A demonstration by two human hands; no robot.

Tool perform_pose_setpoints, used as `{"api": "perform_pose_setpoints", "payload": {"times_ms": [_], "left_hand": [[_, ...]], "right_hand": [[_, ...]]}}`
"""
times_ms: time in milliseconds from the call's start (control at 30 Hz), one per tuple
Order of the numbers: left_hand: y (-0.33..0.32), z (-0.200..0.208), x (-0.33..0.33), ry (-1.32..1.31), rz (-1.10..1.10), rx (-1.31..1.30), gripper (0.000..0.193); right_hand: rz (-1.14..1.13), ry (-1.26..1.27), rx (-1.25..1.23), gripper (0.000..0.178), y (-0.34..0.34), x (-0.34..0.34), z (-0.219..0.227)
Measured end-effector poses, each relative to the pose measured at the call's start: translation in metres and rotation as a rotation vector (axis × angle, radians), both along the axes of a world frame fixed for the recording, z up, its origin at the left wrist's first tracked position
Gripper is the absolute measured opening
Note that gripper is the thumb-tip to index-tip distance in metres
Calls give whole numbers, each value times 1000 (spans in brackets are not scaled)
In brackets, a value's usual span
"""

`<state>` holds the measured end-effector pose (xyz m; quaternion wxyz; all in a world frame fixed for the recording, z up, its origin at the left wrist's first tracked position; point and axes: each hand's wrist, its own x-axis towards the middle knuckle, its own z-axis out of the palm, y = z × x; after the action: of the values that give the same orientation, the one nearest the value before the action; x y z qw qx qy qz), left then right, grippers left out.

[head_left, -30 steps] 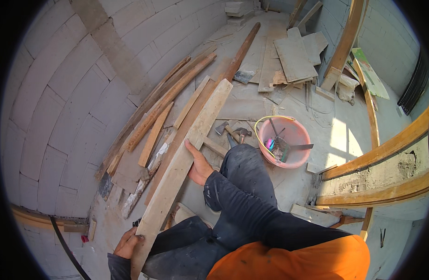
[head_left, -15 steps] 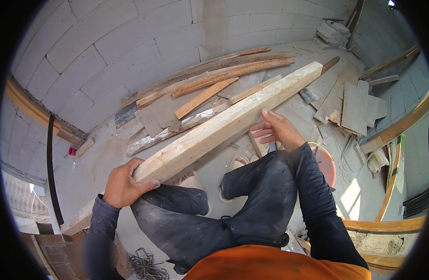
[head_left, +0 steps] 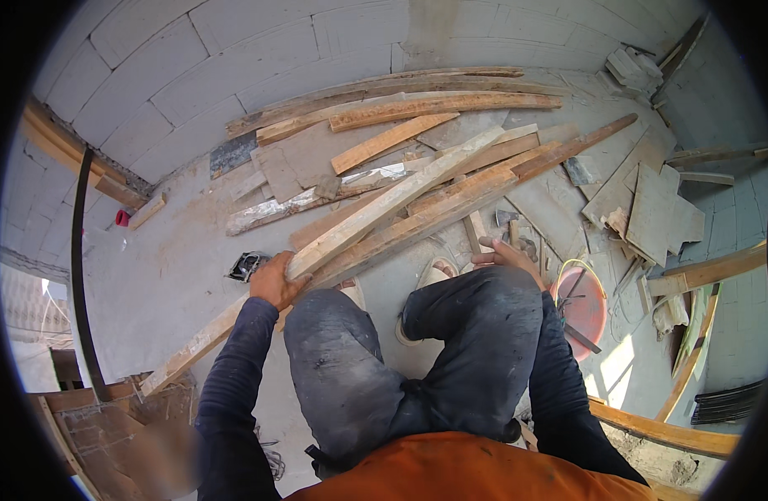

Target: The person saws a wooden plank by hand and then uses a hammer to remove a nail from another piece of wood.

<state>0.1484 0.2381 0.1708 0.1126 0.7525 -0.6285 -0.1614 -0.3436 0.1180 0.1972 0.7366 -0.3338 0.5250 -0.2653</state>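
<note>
A long pale wooden beam (head_left: 392, 203) slants from lower left to upper right in front of my knees. My left hand (head_left: 277, 282) grips its near end beside my left knee. My right hand (head_left: 514, 259) is by my right knee, fingers loosely stretched and apart, with nothing in it and off the beam. Right behind the pale beam's near side lies a browner beam (head_left: 451, 209), roughly parallel to it. Another length of timber (head_left: 196, 344) runs down to the left beneath my left forearm.
Several planks (head_left: 442, 103) lie along the block wall (head_left: 267, 52). A pink bucket (head_left: 583, 321) with a yellow handle stands right of my right knee. Broken boards (head_left: 651, 213) are piled at the right. A dark power tool or similar object (head_left: 247, 265) sits beside my left hand.
The pale beam has moved down and away from me, with my left hand still on its end. My right hand has drawn back from its side toward my knee.
</note>
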Motion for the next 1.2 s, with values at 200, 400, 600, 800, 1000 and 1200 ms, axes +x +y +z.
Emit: {"api": "perform_pose_setpoints", "payload": {"times_ms": [200,400,600,800,1000,1200], "left_hand": [[15,-19,13,64,100,79,56],[40,-28,39,76,188,-25,52],[49,-13,30,267,320,-71,44],[69,-13,44,237,418,-48,47],[89,28,64,-8,557,125,68],[106,37,72,-43,640,177,92]], "right_hand": [[368,610,-413,82,-9,38,-75],[1034,955,-1197,105,-75,157,-118],[1489,854,-1054,103,-102,225,-169],[1428,812,-1213,84,-103,216,-181],[1326,872,-1338,76,-134,153,-135],[1279,1322,-1168,67,-212,38,-100]]}}
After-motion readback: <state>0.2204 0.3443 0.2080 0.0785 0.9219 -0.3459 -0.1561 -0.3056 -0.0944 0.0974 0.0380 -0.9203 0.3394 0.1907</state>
